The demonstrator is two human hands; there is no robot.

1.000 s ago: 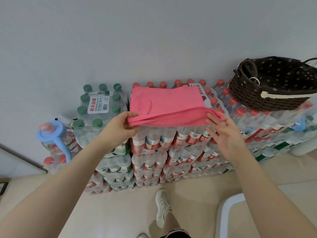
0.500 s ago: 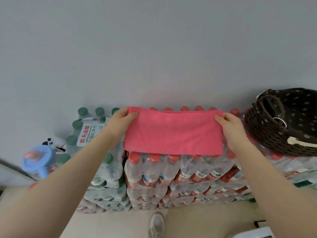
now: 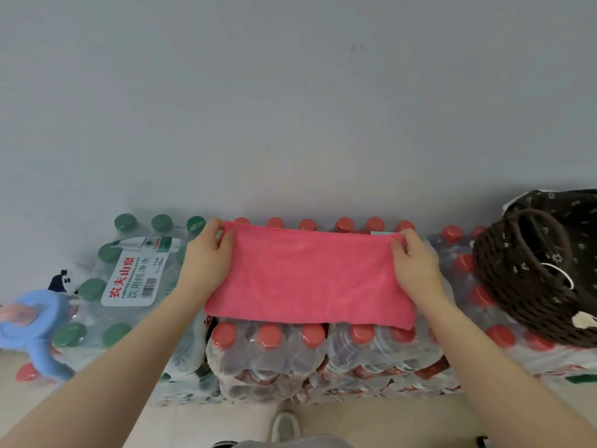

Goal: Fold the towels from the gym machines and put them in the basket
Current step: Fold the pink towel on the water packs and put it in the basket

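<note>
Left hand [image 3: 206, 253] and right hand [image 3: 416, 263] pinch the towel's [image 3: 310, 279] far corners; soft, light, likely best held by corners.

The pink folded towel [image 3: 310, 276] lies on the red-capped shrink-wrapped water bottle packs [image 3: 290, 350], between the left hand [image 3: 206, 257] and right hand [image 3: 415, 263]. Left of the left hand sit green-capped bottle packs [image 3: 122, 286]; right of the right hand, the dark woven wicker basket [image 3: 529, 286] rests on the packs.
</note>
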